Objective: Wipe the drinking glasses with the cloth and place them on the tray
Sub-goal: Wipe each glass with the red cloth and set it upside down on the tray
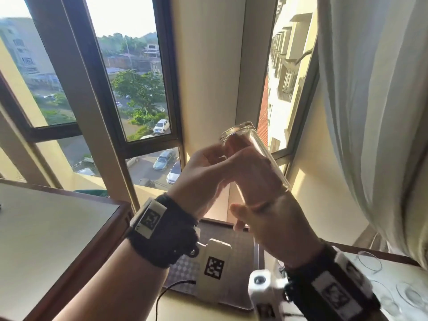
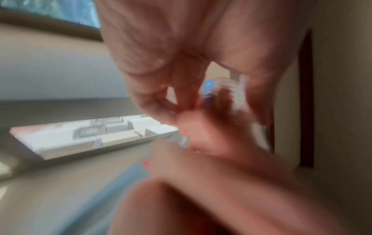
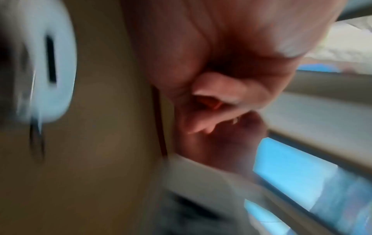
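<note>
Your left hand [image 1: 203, 172] and right hand [image 1: 261, 181] are both raised w/ fingers curled round the tilted glass [image 1: 245, 140], wrists close together.

A clear glass [image 1: 250, 144], black wristbands [image 1: 162, 230], a grey chequered tray [image 1: 183, 267], pale curtain [image 1: 375, 112].

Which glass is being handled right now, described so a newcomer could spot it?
Look at the pale wall column between the two windows. In front of its lower part, both hands hold a clear drinking glass, tilted. Unlike the glasses resting at lower right, it is raised in the air.
</note>
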A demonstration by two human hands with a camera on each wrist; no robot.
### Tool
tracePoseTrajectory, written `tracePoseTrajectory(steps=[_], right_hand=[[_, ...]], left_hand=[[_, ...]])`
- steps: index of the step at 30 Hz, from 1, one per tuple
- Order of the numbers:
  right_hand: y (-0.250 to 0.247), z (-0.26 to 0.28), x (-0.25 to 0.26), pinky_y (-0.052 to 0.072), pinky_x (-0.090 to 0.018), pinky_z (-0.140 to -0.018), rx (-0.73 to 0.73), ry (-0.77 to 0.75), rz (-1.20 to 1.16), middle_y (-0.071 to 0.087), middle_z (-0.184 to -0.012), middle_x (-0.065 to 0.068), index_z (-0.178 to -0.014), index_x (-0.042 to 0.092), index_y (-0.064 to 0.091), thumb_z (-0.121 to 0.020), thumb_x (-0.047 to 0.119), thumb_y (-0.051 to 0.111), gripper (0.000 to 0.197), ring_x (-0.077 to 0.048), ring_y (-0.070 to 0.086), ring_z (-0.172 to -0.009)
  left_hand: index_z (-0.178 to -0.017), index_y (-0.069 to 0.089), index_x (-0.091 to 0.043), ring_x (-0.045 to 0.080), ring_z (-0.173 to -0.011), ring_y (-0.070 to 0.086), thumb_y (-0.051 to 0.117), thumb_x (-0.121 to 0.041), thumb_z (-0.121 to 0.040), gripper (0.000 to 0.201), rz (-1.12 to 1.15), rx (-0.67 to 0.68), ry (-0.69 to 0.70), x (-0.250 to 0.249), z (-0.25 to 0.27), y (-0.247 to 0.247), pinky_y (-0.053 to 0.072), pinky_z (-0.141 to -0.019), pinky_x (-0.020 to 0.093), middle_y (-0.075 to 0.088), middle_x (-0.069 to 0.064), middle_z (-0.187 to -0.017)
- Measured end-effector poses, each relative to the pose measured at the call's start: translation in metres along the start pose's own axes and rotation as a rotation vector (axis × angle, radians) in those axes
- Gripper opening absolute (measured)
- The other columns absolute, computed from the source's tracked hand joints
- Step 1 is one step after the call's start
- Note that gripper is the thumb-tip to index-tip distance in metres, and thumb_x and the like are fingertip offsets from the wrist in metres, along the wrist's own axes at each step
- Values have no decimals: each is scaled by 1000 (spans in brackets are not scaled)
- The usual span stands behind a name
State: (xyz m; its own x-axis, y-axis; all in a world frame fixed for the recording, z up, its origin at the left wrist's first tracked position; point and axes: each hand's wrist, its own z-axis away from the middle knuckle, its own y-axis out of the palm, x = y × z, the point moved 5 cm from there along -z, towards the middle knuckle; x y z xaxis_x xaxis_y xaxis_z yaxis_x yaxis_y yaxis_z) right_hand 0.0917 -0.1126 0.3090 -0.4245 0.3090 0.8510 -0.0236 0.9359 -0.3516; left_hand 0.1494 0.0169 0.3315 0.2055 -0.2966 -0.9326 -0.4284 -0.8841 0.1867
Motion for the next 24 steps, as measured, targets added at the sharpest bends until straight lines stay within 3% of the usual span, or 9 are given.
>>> tracePoseTrajectory(steps=[2, 4, 6, 9, 12, 14, 18, 21, 24], right_hand=[[11, 9, 18, 44, -25, -36, 207, 50, -528, 63, -55, -2, -112, 9, 62, -85, -4, 70, 31, -22, 54, -39], [12, 7, 14, 42, -22, -36, 194, 70, -561, 60, -52, -2, -117, 2, 60, -83, -4, 69, 36, -18, 54, -39], [3, -2, -1, 43, -23, -39, 27, -18, -51, 57, -49, 1, -93, 4, 68, -85, -1, 69, 9, -18, 54, -38], [3, -9, -1, 28, -5, -40, -89, -104, 547, 36, -44, 20, -54, 14, 55, -79, 2, 71, 32, 2, 35, -33], [5, -4, -7, 39, -14, -40, -40, 18, 85, 48, -44, 0, -75, 6, 60, -78, -7, 70, 16, -6, 46, -38], [10, 2, 1, 40, -23, -38, 127, 149, -456, 58, -56, -5, -112, 3, 61, -72, -8, 67, 42, -16, 53, -43], [25, 8, 21, 31, -21, -36, 498, 105, -1351, 52, -108, -17, -137, 6, 38, -79, 17, 68, 65, -15, 60, -50], [23, 1, 18, 25, -18, -34, 471, 135, -1524, 26, -142, -16, -141, 13, 32, -97, 39, 47, 53, -11, 60, -44], [9, -8, -5, 31, -14, -31, 152, 230, -1305, 41, -138, -21, -142, 0, 40, -106, 39, 42, 53, -4, 48, -34]], left_hand=[[-122, 60, 12, 35, -102, 65, 93, -39, -77, 75, 217, 112, 38, 0, 7, 4, 51, -101, 56, 64, 23, -113], [-126, 57, 16, 39, -107, 62, 94, -42, -75, 85, 230, 94, 31, 2, 8, 2, 47, -103, 60, 62, 26, -116], [-110, 74, 1, 33, -102, 69, 94, -44, -74, 61, 99, -31, -5, 2, 2, -5, 55, -101, 52, 70, 25, -109], [-85, 83, -18, 24, -93, 73, 86, -44, -80, 27, -115, -146, -101, 5, -3, -8, 57, -103, 54, 78, 19, -102], [-88, 83, -20, 24, -95, 73, 87, -41, -78, 23, -36, -77, -85, 3, 2, -4, 57, -102, 50, 76, 16, -100], [-105, 79, -6, 32, -104, 69, 95, -43, -71, 53, 102, -9, -64, 3, 6, -2, 52, -106, 54, 70, 21, -109], [-128, 53, 18, 39, -111, 54, 91, -43, -79, 87, 258, 86, -9, 8, 7, 3, 38, -104, 62, 55, 27, -120], [-136, 45, 18, 42, -119, 46, 87, -40, -85, 88, 298, 99, -35, 19, 5, 4, 34, -107, 59, 48, 30, -127], [-129, 68, -8, 31, -121, 58, 87, -49, -82, 65, 208, 22, -85, 29, 2, 1, 50, -105, 45, 63, 18, -125]])
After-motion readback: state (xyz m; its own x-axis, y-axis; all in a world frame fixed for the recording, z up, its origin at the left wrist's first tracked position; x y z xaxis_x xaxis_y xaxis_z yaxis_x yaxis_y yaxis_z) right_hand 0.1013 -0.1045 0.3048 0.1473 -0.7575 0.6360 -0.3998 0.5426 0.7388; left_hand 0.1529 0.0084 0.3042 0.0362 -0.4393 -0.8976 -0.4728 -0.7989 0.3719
